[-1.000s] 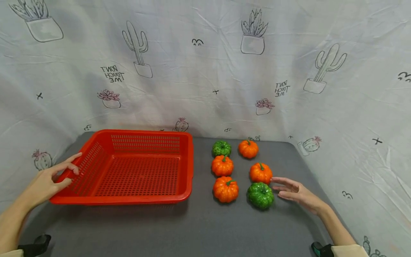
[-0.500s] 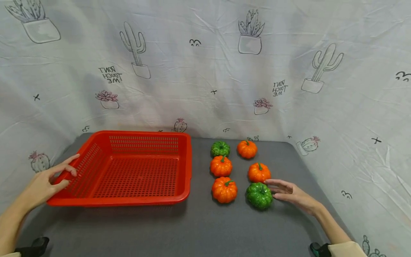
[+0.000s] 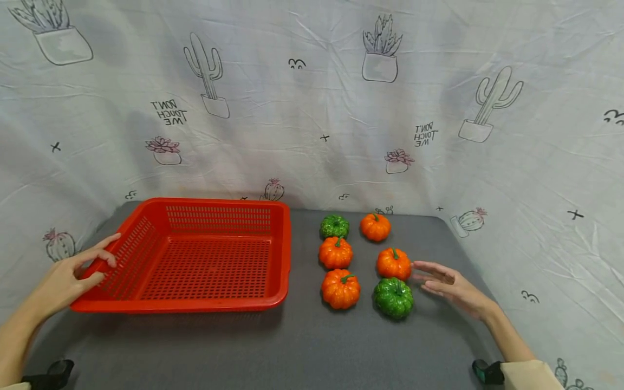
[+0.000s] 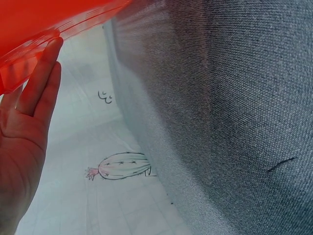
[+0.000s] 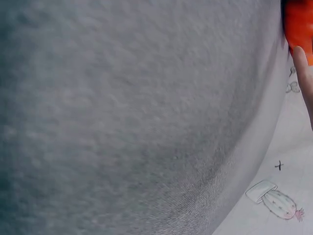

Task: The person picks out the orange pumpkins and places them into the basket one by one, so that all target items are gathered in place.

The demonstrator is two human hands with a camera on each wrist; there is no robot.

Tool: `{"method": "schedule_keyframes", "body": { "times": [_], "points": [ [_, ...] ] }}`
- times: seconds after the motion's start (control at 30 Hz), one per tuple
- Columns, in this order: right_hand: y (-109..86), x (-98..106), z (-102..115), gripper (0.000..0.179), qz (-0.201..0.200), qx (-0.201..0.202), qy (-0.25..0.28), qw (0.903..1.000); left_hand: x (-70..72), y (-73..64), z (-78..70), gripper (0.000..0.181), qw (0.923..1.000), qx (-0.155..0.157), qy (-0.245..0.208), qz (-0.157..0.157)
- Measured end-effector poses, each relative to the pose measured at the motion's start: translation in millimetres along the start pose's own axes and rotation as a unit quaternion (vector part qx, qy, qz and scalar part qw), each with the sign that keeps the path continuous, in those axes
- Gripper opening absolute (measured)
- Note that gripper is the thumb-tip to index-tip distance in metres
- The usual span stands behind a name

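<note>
A red plastic basket [image 3: 214, 307] with slotted walls stands on the left of the grey table. My left hand [image 3: 68, 281] grips its left rim; in the left wrist view, two fingers [image 4: 46, 90] lie against the outside of the basket. On the right, my right hand [image 3: 453, 287] holds nothing, its fingers loosely extended. Its fingertips are right at the side of an orange pumpkin [image 3: 394, 264]. Just in front of that one sits a green pumpkin [image 3: 393, 299]. In the right wrist view, one finger [image 5: 303, 73] overlaps an orange pumpkin [image 5: 299, 27].
Left of that pair, a column runs from a green pumpkin [image 3: 335, 226] at the back through an orange pumpkin [image 3: 336, 253] to a nearer orange pumpkin [image 3: 340, 289]. Another orange pumpkin [image 3: 375, 227] sits back right. A white cactus-print cloth [image 3: 312, 119] hangs behind the table.
My right hand came in to the left by the front green pumpkin, then drew back right and slightly farther off, beside the orange one. My left hand and the basket stay put.
</note>
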State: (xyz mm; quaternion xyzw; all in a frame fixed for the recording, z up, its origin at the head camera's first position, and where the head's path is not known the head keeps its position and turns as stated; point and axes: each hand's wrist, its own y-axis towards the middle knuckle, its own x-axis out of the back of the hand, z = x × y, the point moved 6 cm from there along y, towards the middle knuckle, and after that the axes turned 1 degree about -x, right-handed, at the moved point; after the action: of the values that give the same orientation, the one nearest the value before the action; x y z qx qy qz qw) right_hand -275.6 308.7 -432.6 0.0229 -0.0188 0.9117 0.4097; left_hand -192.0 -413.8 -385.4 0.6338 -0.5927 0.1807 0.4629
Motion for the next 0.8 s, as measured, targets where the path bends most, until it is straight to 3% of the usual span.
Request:
{"method": "schedule_keyframes", "body": {
  "times": [0.13,0.43,0.8],
  "points": [
    [4.7,8.6,2.1,0.051,-0.002,0.016,-0.012,0.9998,0.1,-1.0,-0.5,0.022,1.0000,-0.002,-0.004,0.000],
    [24.9,23.7,3.9,0.055,-0.011,-0.002,-0.044,0.9990,0.6,-3.1,0.0,0.020,1.0000,-0.004,-0.005,-0.003],
    [44.7,36.5,0.1,0.059,-0.003,-0.059,-0.074,0.9955,-2.7,-2.4,-2.2,0.019,0.9998,-0.006,-0.017,0.003]
  ]
}}
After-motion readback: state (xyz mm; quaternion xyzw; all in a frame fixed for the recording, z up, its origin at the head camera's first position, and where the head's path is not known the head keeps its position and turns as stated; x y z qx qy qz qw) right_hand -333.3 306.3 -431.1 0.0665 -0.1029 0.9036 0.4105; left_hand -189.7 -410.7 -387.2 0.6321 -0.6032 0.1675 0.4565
